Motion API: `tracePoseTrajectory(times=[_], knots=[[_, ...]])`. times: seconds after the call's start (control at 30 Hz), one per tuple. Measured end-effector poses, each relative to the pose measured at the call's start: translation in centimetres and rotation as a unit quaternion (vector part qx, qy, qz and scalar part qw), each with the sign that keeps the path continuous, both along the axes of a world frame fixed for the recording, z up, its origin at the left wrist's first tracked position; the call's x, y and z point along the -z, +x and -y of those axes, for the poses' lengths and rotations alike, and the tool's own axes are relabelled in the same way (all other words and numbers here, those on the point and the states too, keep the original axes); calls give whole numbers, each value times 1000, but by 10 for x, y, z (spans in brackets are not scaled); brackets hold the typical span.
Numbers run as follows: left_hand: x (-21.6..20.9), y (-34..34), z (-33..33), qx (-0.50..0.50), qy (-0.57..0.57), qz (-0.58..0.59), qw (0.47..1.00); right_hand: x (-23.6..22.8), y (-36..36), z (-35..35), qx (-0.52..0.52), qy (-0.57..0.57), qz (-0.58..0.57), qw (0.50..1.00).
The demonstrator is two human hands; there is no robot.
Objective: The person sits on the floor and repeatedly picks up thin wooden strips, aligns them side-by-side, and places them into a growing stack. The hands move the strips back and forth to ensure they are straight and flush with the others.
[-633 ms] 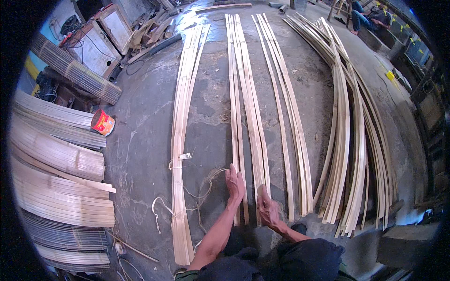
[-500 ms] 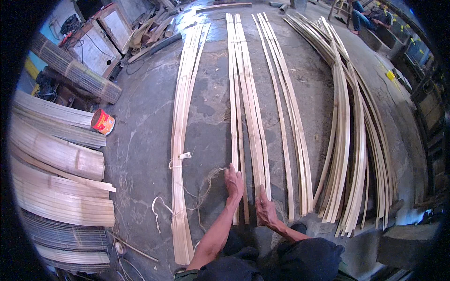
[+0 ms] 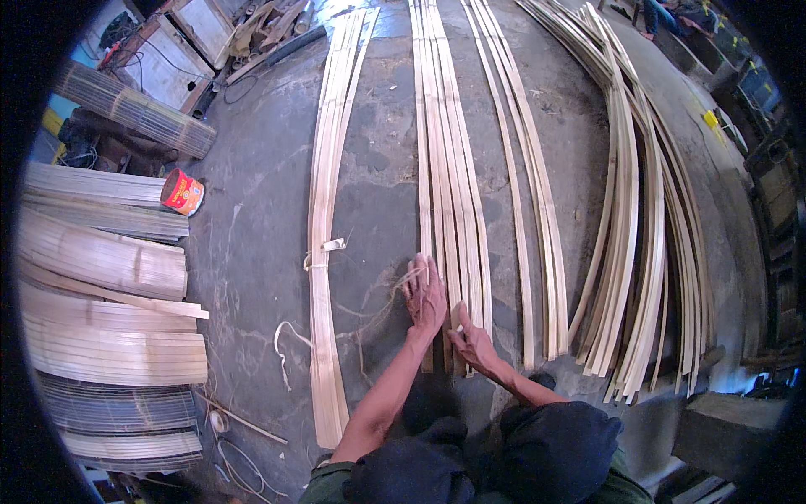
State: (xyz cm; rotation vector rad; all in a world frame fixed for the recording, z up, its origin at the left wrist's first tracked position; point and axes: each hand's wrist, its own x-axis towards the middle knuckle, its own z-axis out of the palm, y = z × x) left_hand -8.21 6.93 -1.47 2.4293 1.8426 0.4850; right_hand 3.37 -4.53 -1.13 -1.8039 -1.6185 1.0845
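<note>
A group of long, pale bamboo strips (image 3: 457, 193) runs away from me along the middle of the floor. My left hand (image 3: 426, 294) lies along the left edge of this group, its fingers stretched out and a little apart. Just to its right, my right hand (image 3: 474, 340) is closed over the near ends of the same strips, with its fingers bent around them. The palm side of the right hand is hidden. A thin, tangled fibre strand (image 3: 386, 294) lies beside my left hand.
To the left lies a tied bamboo bundle (image 3: 323, 210). Further strips (image 3: 533, 185) and a large fanned pile (image 3: 625, 218) lie to the right. Stacked slats (image 3: 109, 344), a red tub (image 3: 182, 193) and a rolled mat (image 3: 134, 109) are at the far left. Another person (image 3: 663, 21) is at the back right.
The middle strips now lie closer together, with the gap between them narrowed. My left hand has flattened out along their edge. The whole view has tilted slightly downward.
</note>
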Motion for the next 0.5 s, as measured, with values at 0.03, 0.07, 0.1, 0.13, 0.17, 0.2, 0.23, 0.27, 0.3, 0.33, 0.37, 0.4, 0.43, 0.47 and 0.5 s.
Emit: tracePoseTrajectory(times=[0.03,0.07,0.1,0.13,0.17,0.2,0.23,0.27,0.3,0.33,0.37,0.4,0.43,0.47,0.5], knots=[[6,-3,-1,31,-37,21,999,0,1,-1,-5,11,-7,1000],[6,-5,-4,58,-34,22,998,-4,3,-4,-9,19,-13,1000],[4,-7,-6,84,-36,22,996,-6,2,-2,-14,21,-21,999],[2,-7,-7,111,-38,23,993,-4,2,-1,-15,16,-13,1000],[7,-6,-8,126,-17,0,992,-1,2,-3,-17,12,-4,1000],[12,-10,-9,120,-15,7,993,-7,-1,-9,-23,11,2,1000],[17,-15,-9,113,-13,14,993,-14,-5,-7,-26,1,-6,1000],[18,-13,-11,113,-7,24,993,-16,-5,-7,-25,1,-25,999],[19,-14,-12,102,-14,-20,994,-18,-7,-8,-25,1,-44,999],[19,-18,-9,97,-20,-18,995,-20,-8,-8,-25,0,-63,998],[19,-24,-8,91,-23,-17,995,-26,-11,-11,-46,-37,-55,997],[19,-31,-8,85,-26,-17,996,-24,-13,-12,-46,-28,-60,997],[19,-36,-10,92,-38,1,995,-22,-15,-11,-47,-19,-66,996],[19,-40,-11,98,-32,16,995,-21,-20,-13,-50,-9,-75,996],[18,-45,-13,104,-25,30,994,-19,-23,-14,-51,-11,-77,996]])
